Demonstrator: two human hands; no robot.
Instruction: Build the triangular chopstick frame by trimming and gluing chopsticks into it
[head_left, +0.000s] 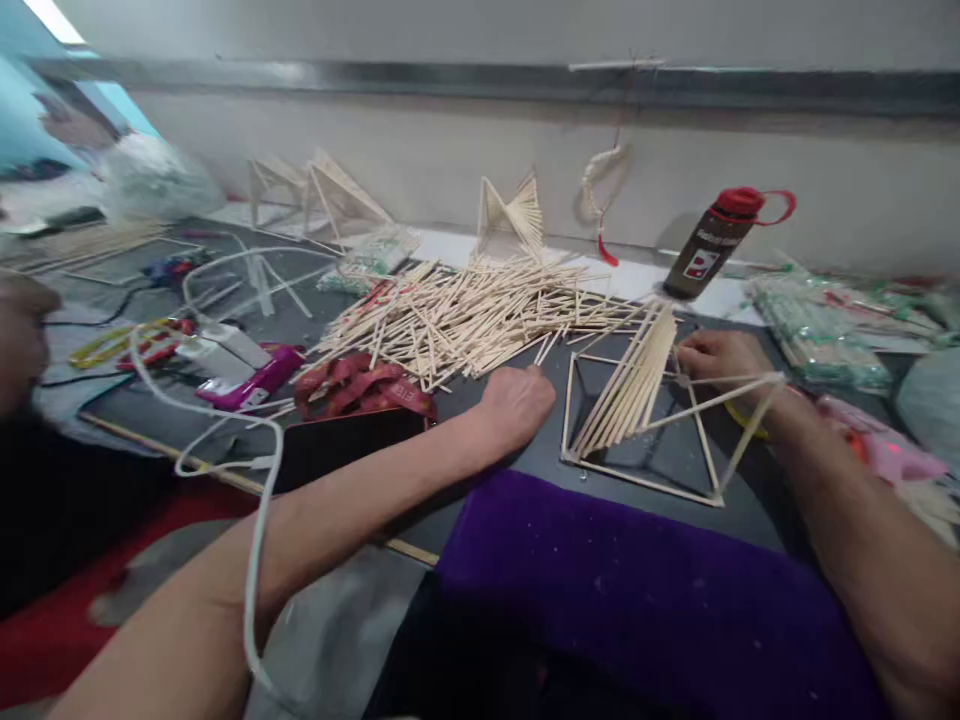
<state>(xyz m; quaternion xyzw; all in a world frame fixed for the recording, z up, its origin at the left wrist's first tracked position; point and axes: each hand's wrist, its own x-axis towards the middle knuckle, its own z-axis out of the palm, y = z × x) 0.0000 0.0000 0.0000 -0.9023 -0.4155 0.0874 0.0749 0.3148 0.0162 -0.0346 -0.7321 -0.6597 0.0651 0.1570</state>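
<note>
My left hand (517,405) is closed over the dark table, with the tip of a thin wooden stick showing at its fingers; it lies between the stick pile and a purple cloth. At the far side of a wooden stick frame (645,478), my right hand (720,358) is closed near a corner, and what it grips is hidden. Inside the frame a slanted fan of sticks (626,385) rises toward the back. The large pile of loose sticks (480,310) spreads behind my left hand.
A dark bottle (709,250) with a red lid stands at the back. Finished stick models (514,215) line the wall. Left are a phone (345,450), red ribbon (364,388), purple glue gun (259,380) and white cable. A pink glue gun (877,440) lies right. Another person sits far left.
</note>
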